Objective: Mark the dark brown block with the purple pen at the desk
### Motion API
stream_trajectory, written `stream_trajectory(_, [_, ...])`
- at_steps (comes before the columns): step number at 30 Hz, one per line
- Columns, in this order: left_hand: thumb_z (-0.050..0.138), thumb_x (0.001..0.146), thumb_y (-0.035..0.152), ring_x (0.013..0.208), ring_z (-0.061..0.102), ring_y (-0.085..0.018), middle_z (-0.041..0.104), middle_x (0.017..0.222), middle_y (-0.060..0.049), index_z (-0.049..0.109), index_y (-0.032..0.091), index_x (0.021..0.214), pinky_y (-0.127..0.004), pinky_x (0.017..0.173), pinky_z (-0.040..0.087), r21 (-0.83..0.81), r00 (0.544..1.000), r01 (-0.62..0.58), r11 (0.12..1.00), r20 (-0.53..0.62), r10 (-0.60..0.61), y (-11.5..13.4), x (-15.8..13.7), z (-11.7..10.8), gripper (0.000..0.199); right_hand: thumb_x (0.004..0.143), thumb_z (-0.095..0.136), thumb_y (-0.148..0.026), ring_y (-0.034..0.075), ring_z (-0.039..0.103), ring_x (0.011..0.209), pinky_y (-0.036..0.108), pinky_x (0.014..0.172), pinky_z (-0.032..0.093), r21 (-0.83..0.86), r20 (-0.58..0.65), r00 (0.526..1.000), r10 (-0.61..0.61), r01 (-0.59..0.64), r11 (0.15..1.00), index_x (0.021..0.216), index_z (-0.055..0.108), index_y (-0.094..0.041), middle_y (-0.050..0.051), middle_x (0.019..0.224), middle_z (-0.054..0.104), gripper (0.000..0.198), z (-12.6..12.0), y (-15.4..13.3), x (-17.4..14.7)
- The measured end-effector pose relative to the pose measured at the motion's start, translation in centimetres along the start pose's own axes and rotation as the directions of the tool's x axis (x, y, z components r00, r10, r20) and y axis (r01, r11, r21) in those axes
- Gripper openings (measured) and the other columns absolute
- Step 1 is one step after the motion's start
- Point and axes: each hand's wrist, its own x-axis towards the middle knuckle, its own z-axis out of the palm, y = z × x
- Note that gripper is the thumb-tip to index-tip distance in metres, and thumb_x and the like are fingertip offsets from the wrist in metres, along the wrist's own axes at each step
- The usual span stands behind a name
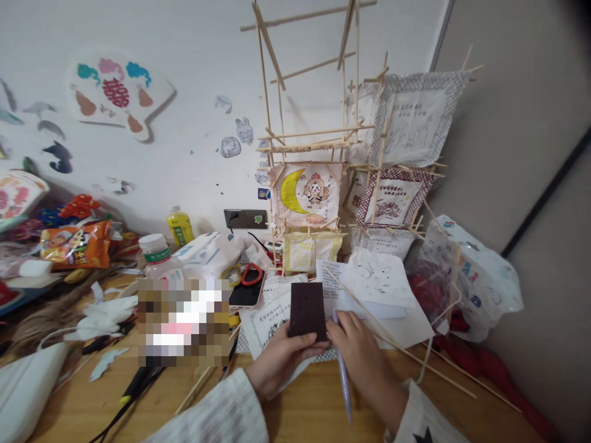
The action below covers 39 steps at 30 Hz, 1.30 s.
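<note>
A dark card [307, 309] is held at its lower end by the left hand [280, 352], above papers [276, 303]; a purple pen [343, 380] is gripped in the right hand [359, 344]. Both are judged light; the card, probably stiff, is best taken by its edges.

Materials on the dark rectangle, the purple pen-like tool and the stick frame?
Dark rectangle: matte, maybe card or leatherette; its even, low-gloss face doesn't settle which.
Purple pen-like tool: probably smooth plastic, going by its uniform colour and tapered shape.
Stick frame: likely bare wood or bamboo; pale tan, thin, unpainted-looking rods.
</note>
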Motion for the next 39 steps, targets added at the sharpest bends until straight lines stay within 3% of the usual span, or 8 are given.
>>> stream_trajectory(16, [0.083, 0.063, 0.022, 0.085, 0.067, -0.024, 0.071, 0.093, -0.014, 0.064, 0.010, 0.095, -0.034, 0.084, 0.049, -0.008, 1.000, 0.000, 1.000, -0.018, 0.000, -0.9, 0.0, 0.3, 0.039, 0.077, 0.051, 0.003, 0.018, 0.052, 0.068, 0.026, 0.058, 0.035, 0.120, 0.081, 0.980, 0.182, -0.190, 0.974, 0.069, 0.053, -0.020, 0.003, 0.073, 0.055, 0.024, 1.0, -1.1, -0.8])
stream_trajectory(19, [0.080, 0.065, 0.020, 0.083, 0.067, -0.024, 0.071, 0.092, -0.013, 0.063, 0.010, 0.095, -0.035, 0.084, 0.049, 0.025, 1.000, -0.016, 1.000, -0.020, 0.017, -0.6, 0.0, 0.2, 0.036, 0.075, 0.052, 0.000, 0.018, 0.051, 0.068, 0.027, 0.058, 0.036, 0.139, 0.094, 0.986, 0.139, -0.151, 0.979, 0.069, 0.054, -0.020, 0.003, 0.073, 0.056, 0.021, 1.2, -0.7, -0.6])
stream_trajectory(24, [0.075, 0.066, 0.019, 0.074, 0.068, -0.022, 0.070, 0.082, -0.010, 0.059, 0.013, 0.092, -0.030, 0.070, 0.051, 0.027, 0.999, 0.030, 0.999, -0.028, -0.030, -0.2, 0.0, 0.0, 0.031, 0.072, 0.049, -0.003, 0.019, 0.049, 0.068, 0.028, 0.059, 0.036, 0.206, -0.013, 1.000, 0.027, -0.023, 0.978, 0.066, 0.054, -0.020, 0.003, 0.069, 0.053, 0.018, 1.2, 0.1, -0.1])
stream_trajectory(28, [0.073, 0.070, 0.023, 0.067, 0.066, -0.019, 0.068, 0.075, -0.006, 0.054, 0.016, 0.091, -0.028, 0.064, 0.050, 0.006, 1.000, 0.023, 1.000, 0.010, -0.023, -0.5, 0.1, -0.2, 0.029, 0.077, 0.049, -0.009, 0.018, 0.050, 0.068, 0.027, 0.060, 0.039, 0.342, -0.054, 0.995, 0.078, -0.055, 0.938, 0.070, 0.055, -0.019, 0.003, 0.071, 0.053, 0.014, 0.5, 0.0, 0.2])
stream_trajectory(31, [0.070, 0.074, 0.029, 0.066, 0.063, -0.018, 0.067, 0.077, -0.004, 0.053, 0.016, 0.100, -0.027, 0.058, 0.048, 0.085, 0.998, -0.051, 0.995, 0.027, 0.049, -0.8, 0.3, -0.1, 0.034, 0.080, 0.050, -0.014, 0.018, 0.052, 0.071, 0.027, 0.062, 0.042, 0.494, -0.049, 0.983, 0.177, -0.130, 0.860, 0.075, 0.054, -0.019, 0.003, 0.075, 0.055, 0.008, 0.1, -0.2, 0.4])
stream_trajectory(33, [0.071, 0.073, 0.032, 0.070, 0.063, -0.018, 0.067, 0.087, -0.004, 0.052, 0.018, 0.107, -0.027, 0.060, 0.048, 0.202, 0.985, -0.143, 0.969, -0.064, 0.159, -0.8, 0.5, 0.1, 0.041, 0.082, 0.050, -0.015, 0.017, 0.054, 0.073, 0.026, 0.065, 0.044, 0.592, -0.034, 0.972, 0.232, -0.168, 0.788, 0.076, 0.053, -0.020, 0.002, 0.077, 0.055, 0.008, 0.1, -0.3, 0.4])
stream_trajectory(36, [0.081, 0.060, 0.035, 0.090, 0.062, -0.024, 0.067, 0.097, -0.006, 0.056, 0.019, 0.100, -0.032, 0.080, 0.048, 0.392, 0.913, -0.281, 0.876, -0.174, 0.370, -0.6, 0.8, 0.5, 0.050, 0.080, 0.053, -0.014, 0.017, 0.057, 0.080, 0.026, 0.070, 0.047, 0.677, -0.029, 0.963, 0.267, -0.178, 0.714, 0.080, 0.052, -0.021, 0.002, 0.085, 0.056, 0.008, 0.4, -0.4, 0.3])
stream_trajectory(39, [0.085, 0.050, 0.039, 0.102, 0.058, -0.031, 0.068, 0.101, -0.010, 0.060, 0.016, 0.091, -0.038, 0.091, 0.043, 0.420, 0.894, -0.308, 0.854, -0.178, 0.410, -0.4, 0.9, 0.6, 0.053, 0.075, 0.057, -0.010, 0.019, 0.059, 0.090, 0.030, 0.078, 0.049, 0.678, -0.091, 0.963, 0.255, -0.127, 0.723, 0.083, 0.053, -0.022, 0.005, 0.094, 0.060, 0.015, 0.9, -0.4, 0.2])
